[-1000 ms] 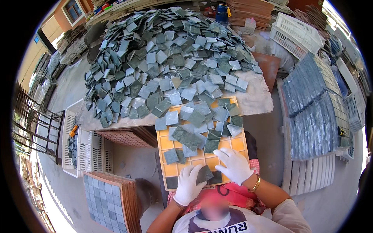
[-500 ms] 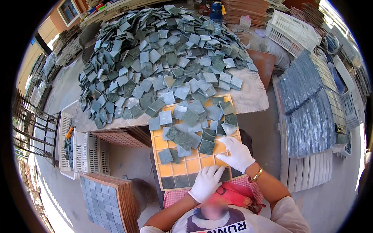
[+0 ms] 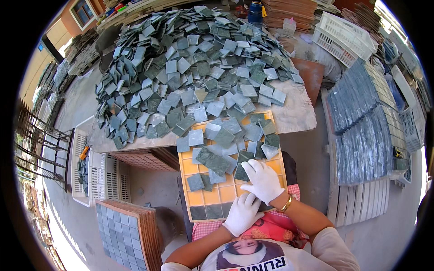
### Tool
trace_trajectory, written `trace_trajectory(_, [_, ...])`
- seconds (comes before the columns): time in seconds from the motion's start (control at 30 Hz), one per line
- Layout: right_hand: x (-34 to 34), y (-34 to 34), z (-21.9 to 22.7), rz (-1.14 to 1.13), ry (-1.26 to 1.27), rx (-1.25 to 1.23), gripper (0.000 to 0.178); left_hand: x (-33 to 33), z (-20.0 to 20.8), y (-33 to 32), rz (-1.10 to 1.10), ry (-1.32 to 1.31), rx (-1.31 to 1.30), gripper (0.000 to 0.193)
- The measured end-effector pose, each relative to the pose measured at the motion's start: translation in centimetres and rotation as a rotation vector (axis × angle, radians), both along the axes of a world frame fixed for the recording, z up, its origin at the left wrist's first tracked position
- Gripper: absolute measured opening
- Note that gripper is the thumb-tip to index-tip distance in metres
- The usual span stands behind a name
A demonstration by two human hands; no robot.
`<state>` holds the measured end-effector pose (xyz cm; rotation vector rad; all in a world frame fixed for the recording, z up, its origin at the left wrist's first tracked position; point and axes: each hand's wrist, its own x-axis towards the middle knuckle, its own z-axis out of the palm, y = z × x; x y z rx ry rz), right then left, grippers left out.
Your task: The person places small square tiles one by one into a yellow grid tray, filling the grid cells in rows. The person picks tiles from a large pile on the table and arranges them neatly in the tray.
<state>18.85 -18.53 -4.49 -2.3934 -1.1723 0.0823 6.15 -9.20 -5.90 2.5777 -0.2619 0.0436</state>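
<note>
Two white-gloved hands work at the near edge of an orange grid tray (image 3: 204,197) that rests on the person's lap and reaches up onto the table (image 3: 296,118). Left hand (image 3: 242,213) lies flat and open at the tray's near right corner, its fingers spread over the bottom row, gripping nothing. Right hand (image 3: 263,180) sits just beyond it, touching it, palm down on the tray with fingers curled loosely over a dark green tile (image 3: 241,172); whether it actually pinches that tile cannot be told. A gold bangle (image 3: 285,205) circles the right wrist.

Near cells of the tray are mostly bare orange, with a few tiles seated along the bottom row. Its far half is covered with loose grey-green tiles (image 3: 216,160) lying tilted and overlapping.

Left of the lap, a wooden frame of set tiles (image 3: 118,228) leans on the floor, and a white plastic crate (image 3: 98,171) stands beyond it. Sheets of finished tiles (image 3: 361,131) lie to the right.

Farther off, a big heap of tiles (image 3: 190,67) covers the table.
</note>
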Motion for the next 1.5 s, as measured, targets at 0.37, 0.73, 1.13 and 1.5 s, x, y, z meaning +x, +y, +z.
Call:
trace_trajectory(0.37, [1.9, -1.2, 0.1, -0.003, 0.140, 0.120, 0.050, -1.6, 0.3, 2.6, 0.090, -0.139, -0.014, 0.056])
trace_trajectory(0.73, [2.5, -0.6, -0.9, -0.069, 0.390, 0.197, 0.035, -1.4, 1.4, 2.8, 0.001, -0.050, 0.182, 0.058])
trace_trajectory(1.13, [5.5, -8.5, 2.2, -0.014, 0.416, -0.022, 0.021, -1.2, 1.0, 3.0, 0.103, -0.200, -0.024, 0.047])
trace_trajectory(1.5, [3.3, -8.2, 0.8, 0.036, 0.172, -0.126, 0.014, 1.0, 1.4, 3.2, 0.157, -0.204, -0.022, 0.046])
